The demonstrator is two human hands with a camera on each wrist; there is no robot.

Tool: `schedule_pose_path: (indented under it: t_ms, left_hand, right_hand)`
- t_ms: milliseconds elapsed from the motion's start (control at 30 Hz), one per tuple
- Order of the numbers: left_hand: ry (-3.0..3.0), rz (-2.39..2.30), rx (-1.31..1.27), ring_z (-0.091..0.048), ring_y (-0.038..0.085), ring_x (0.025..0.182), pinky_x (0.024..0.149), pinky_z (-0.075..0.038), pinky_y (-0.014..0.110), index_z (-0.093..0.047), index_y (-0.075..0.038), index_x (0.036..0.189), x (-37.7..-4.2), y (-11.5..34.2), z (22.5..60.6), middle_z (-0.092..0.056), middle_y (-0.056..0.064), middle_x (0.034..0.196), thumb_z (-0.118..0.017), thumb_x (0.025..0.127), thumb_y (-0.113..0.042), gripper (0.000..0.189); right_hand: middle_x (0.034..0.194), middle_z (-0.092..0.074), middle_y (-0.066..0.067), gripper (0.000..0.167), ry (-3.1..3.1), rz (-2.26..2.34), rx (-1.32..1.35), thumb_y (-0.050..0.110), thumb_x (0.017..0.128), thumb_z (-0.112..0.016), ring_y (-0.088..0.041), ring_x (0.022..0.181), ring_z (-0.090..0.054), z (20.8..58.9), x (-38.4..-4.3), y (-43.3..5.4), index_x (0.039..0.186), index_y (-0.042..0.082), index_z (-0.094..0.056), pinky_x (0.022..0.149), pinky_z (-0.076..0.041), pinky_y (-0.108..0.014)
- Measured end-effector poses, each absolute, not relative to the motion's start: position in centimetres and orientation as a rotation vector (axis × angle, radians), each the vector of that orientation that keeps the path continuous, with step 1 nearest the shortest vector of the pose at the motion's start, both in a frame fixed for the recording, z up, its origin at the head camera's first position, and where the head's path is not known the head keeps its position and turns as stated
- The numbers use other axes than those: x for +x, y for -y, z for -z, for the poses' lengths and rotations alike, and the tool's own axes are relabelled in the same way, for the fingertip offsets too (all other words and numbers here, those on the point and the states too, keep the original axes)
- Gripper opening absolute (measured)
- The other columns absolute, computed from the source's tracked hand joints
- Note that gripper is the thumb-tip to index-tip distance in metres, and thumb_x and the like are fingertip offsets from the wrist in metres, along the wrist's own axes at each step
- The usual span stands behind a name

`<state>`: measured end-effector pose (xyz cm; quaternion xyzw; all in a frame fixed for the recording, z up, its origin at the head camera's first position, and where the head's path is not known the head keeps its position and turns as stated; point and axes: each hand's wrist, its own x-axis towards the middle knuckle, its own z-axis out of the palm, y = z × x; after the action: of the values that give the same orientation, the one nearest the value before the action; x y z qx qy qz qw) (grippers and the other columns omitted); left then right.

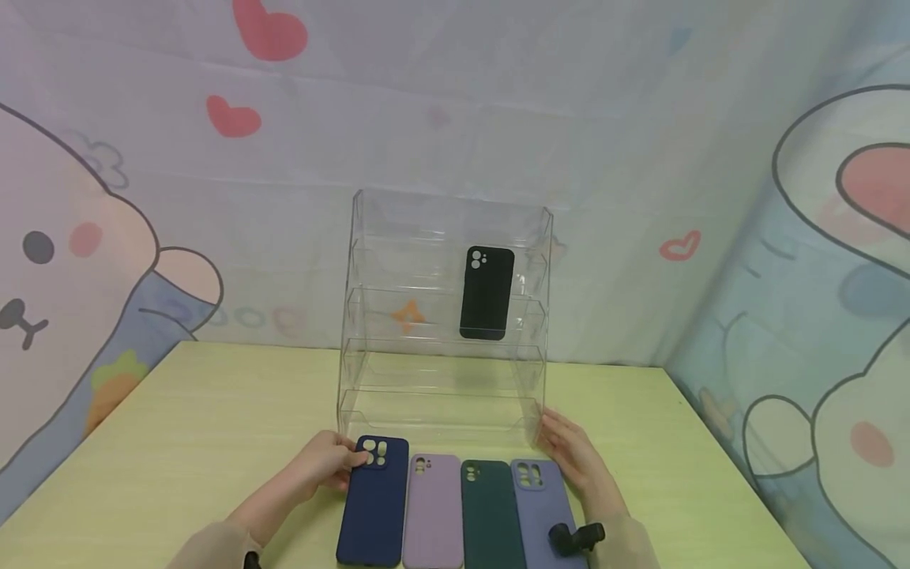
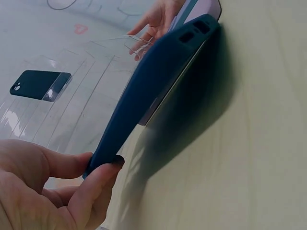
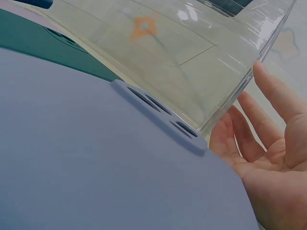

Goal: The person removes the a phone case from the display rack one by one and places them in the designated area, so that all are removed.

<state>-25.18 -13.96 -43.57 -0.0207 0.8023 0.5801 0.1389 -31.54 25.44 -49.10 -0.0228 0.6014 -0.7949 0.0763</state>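
While left hand point(image 1: 320, 465) pinches navy case point(image 1: 373, 510), right hand point(image 1: 577, 457), spread, seemingly touches rack point(image 1: 442, 412).

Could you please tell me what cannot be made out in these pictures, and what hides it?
- Head view: the green case's lower end, cut off by the bottom edge.
- Head view: part of the blue-purple case, behind a small black gadget.
- Left wrist view: most of the pink case, behind the dark blue case.
- Right wrist view: most of the black case, cut off by the top edge.
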Motion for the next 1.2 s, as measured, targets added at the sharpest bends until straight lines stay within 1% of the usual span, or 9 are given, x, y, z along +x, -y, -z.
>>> schedule_pose_path:
  t_ms: [200,333,500,700,900,1200]
  left_hand:
    - [-2.331,-1.648,-0.084,-0.056,0.007,0.048,0.044,-0.047,0.015,-0.057,0.022,0.113,-24.8,14.0,44.2,-0.066,0.002,0.065,-0.063,0.092,-0.004,0.035]
    - [-2.34,-1.651,-0.121,-0.056,0.008,0.049,0.044,-0.047,0.015,-0.06,0.021,0.111,-24.7,13.9,44.6,-0.066,0.003,0.065,-0.063,0.091,-0.003,0.031]
    - [-2.373,-1.645,-0.18,-0.059,0.01,0.05,0.044,-0.049,0.018,-0.062,0.019,0.109,-24.6,13.6,45.0,-0.067,0.005,0.066,-0.065,0.089,-0.002,0.029]
    - [-2.406,-1.621,-0.197,-0.062,0.012,0.054,0.046,-0.052,0.021,-0.064,0.016,0.105,-24.4,13.4,45.0,-0.069,0.007,0.069,-0.069,0.087,-0.004,0.027]
    - [-2.425,-1.611,-0.204,-0.065,0.015,0.059,0.051,-0.056,0.026,-0.062,0.015,0.107,-24.4,13.3,45.0,-0.07,0.009,0.076,-0.07,0.087,-0.005,0.03]
    - [-2.445,-1.579,-0.209,-0.066,0.016,0.064,0.057,-0.059,0.031,-0.059,0.016,0.112,-24.2,13.3,44.6,-0.07,0.012,0.081,-0.072,0.086,-0.009,0.038]
  right_hand:
    - [0.119,-0.064,0.006,0.051,-1.8,2.37,-0.076,0.006,0.103,-0.041,-0.005,0.111,-0.06,49.3,-31.7,-25.4,0.148,-0.012,-0.025,0.097,-0.049,-0.022]
    - [0.117,-0.065,0.007,0.049,-1.794,2.37,-0.077,0.006,0.104,-0.041,-0.005,0.111,-0.061,49.4,-31.8,-25.4,0.148,-0.011,-0.028,0.097,-0.049,-0.022]
    - [0.116,-0.065,0.007,0.049,-1.792,2.372,-0.067,0.006,0.104,-0.041,-0.005,0.11,-0.061,49.4,-31.8,-25.4,0.148,-0.011,-0.028,0.096,-0.049,-0.022]
    - [0.12,-0.063,0.004,0.052,-1.809,2.362,-0.067,0.007,0.103,-0.041,-0.004,0.111,-0.06,49.4,-31.8,-25.4,0.148,-0.012,-0.025,0.096,-0.049,-0.021]
    - [0.121,-0.063,0.002,0.051,-1.808,2.376,-0.044,0.006,0.103,-0.043,-0.005,0.11,-0.061,49.4,-31.8,-25.4,0.148,-0.011,-0.027,0.095,-0.049,-0.022]
    - [0.119,-0.064,0.004,0.052,-1.808,2.372,-0.057,0.007,0.103,-0.043,-0.004,0.11,-0.061,49.3,-31.7,-25.5,0.148,-0.011,-0.026,0.096,-0.049,-0.021]
